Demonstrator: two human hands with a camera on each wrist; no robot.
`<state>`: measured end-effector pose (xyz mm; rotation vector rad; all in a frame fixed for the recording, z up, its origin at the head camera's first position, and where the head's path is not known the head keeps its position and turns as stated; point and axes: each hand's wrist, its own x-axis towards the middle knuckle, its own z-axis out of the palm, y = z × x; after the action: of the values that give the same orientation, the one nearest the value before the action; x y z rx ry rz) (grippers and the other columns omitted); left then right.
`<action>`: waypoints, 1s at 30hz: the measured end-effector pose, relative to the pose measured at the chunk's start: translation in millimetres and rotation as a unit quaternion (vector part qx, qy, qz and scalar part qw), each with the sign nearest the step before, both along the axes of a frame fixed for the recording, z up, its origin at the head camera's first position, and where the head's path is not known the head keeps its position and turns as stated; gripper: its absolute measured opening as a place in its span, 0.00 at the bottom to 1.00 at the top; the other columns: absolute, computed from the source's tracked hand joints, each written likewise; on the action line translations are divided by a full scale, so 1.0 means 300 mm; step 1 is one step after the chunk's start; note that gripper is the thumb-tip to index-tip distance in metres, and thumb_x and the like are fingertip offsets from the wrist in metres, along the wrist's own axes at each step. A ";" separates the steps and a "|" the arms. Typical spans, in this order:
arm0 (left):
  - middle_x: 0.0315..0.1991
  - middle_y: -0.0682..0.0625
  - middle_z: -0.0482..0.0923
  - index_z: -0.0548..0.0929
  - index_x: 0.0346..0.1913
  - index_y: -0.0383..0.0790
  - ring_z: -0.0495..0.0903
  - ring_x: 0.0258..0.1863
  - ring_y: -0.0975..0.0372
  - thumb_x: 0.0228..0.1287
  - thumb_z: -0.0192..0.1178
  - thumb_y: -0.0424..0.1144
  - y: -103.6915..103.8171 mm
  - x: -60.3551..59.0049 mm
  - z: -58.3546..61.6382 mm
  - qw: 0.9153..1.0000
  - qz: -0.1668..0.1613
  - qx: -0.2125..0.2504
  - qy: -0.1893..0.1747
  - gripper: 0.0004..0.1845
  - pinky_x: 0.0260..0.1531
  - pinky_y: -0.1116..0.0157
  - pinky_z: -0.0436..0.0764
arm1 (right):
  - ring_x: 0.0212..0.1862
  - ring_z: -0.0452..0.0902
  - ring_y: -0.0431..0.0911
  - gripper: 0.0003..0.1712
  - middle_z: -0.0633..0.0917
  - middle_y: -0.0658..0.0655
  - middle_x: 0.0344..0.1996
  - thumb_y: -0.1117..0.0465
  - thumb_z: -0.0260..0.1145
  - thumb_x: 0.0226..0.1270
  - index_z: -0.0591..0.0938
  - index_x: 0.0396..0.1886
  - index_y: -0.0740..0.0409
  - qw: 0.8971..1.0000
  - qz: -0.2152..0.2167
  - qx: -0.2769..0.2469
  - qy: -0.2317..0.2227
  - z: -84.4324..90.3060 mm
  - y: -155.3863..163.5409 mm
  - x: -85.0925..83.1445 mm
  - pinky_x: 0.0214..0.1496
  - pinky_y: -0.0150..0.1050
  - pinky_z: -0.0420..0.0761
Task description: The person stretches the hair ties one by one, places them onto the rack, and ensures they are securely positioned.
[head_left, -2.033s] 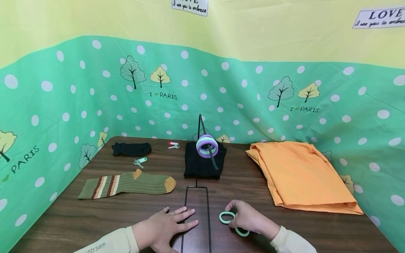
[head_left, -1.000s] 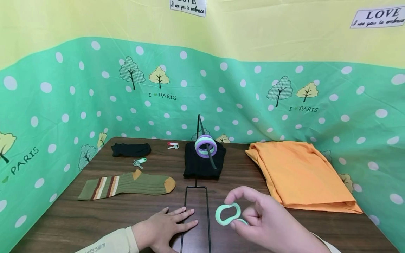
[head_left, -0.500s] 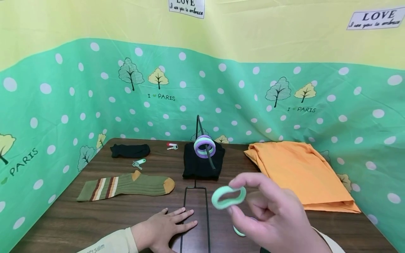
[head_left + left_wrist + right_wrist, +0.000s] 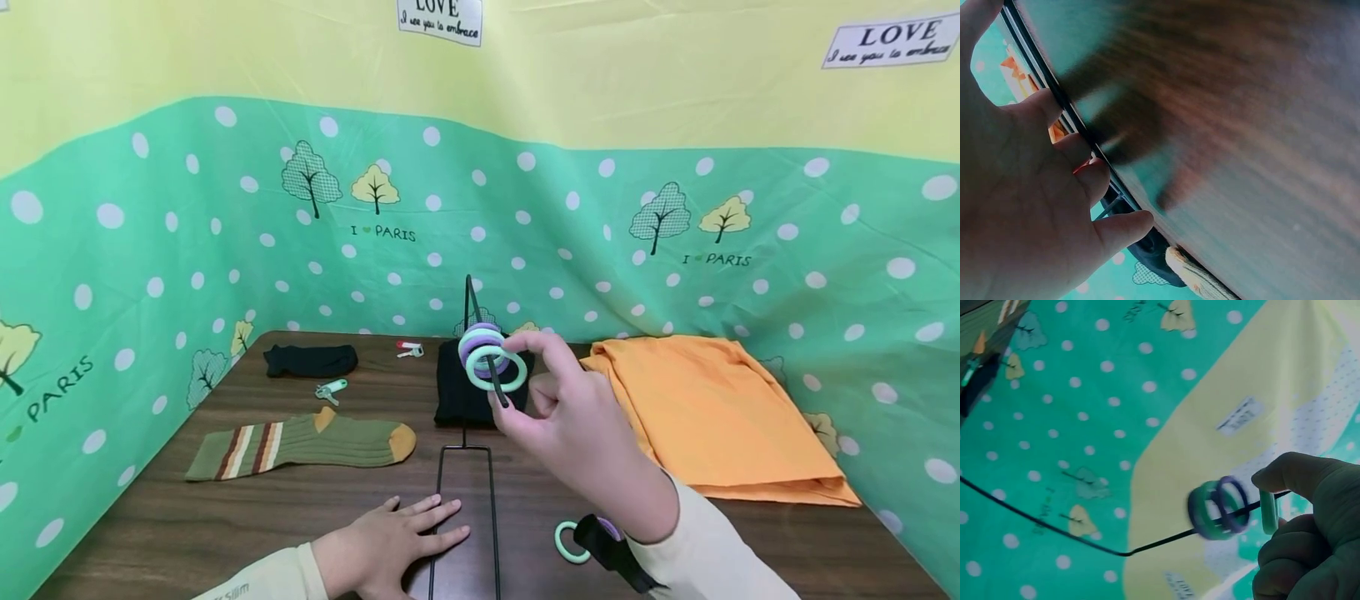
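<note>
Mint-green ring [image 4: 496, 368] sits pinched in the right hand [image 4: 577, 433] at the tip of the black wire stand's arm [image 4: 491, 371], just before purple rings [image 4: 480, 340]; the left hand [image 4: 390, 537] lies flat, fingers straight, on the stand's base [image 4: 492, 492]. Left wrist view: spread fingers [image 4: 1094, 178] press the wire [image 4: 1047, 81] against the wooden table [image 4: 1241, 156]. Right wrist view: thumb and forefinger clamp the ring [image 4: 1269, 512] on the rod beside the stacked rings [image 4: 1217, 507].

mint green ring [image 4: 496, 368], purple rings [image 4: 476, 341], orange cloth [image 4: 712, 408], striped olive sock [image 4: 300, 443]
</note>
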<state>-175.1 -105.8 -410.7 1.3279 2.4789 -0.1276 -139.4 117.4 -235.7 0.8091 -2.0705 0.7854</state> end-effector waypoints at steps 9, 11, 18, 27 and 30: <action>0.74 0.59 0.42 0.44 0.71 0.69 0.49 0.73 0.61 0.51 0.49 0.74 0.001 0.001 -0.002 1.000 0.001 0.006 -0.002 0.46 0.53 0.45 0.70 | 0.11 0.48 0.27 0.32 0.54 0.41 0.07 0.67 0.74 0.43 0.71 0.50 0.57 0.998 -0.005 -0.018 -0.063 -0.042 0.012 -0.044 0.14 0.24 0.56; 0.74 0.60 0.42 0.44 0.71 0.69 0.49 0.73 0.61 0.52 0.49 0.74 -0.001 0.001 -0.001 1.000 0.006 0.007 -0.010 0.45 0.53 0.44 0.70 | 0.11 0.48 0.27 0.33 0.54 0.41 0.07 0.68 0.74 0.42 0.71 0.51 0.56 0.997 -0.004 -0.024 -0.071 -0.051 0.022 -0.046 0.14 0.25 0.56; 0.74 0.60 0.41 0.44 0.71 0.70 0.48 0.73 0.61 0.53 0.48 0.74 -0.004 0.003 0.005 1.000 0.015 0.009 -0.015 0.44 0.54 0.44 0.69 | 0.11 0.47 0.30 0.31 0.53 0.41 0.08 0.67 0.74 0.44 0.73 0.51 0.55 0.994 -0.022 -0.025 -0.102 -0.086 0.061 -0.050 0.14 0.28 0.57; 0.74 0.59 0.42 0.45 0.71 0.69 0.48 0.73 0.61 0.54 0.47 0.73 -0.005 0.006 0.008 1.000 0.016 0.016 -0.015 0.43 0.54 0.44 0.69 | 0.10 0.49 0.31 0.28 0.54 0.41 0.08 0.66 0.74 0.46 0.76 0.49 0.50 0.982 -0.017 -0.023 -0.185 -0.158 0.120 -0.066 0.15 0.30 0.60; 0.74 0.59 0.42 0.45 0.71 0.69 0.49 0.73 0.61 0.54 0.48 0.73 -0.007 0.005 0.010 0.999 0.018 0.019 -0.019 0.43 0.54 0.43 0.69 | 0.11 0.49 0.31 0.27 0.54 0.41 0.08 0.65 0.75 0.46 0.76 0.48 0.48 0.976 -0.022 -0.019 -0.215 -0.181 0.135 -0.065 0.16 0.30 0.61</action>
<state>-173.5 -107.9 -407.8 1.2878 2.4834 -0.0470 -158.8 158.0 -290.0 0.6066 -2.4334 1.0448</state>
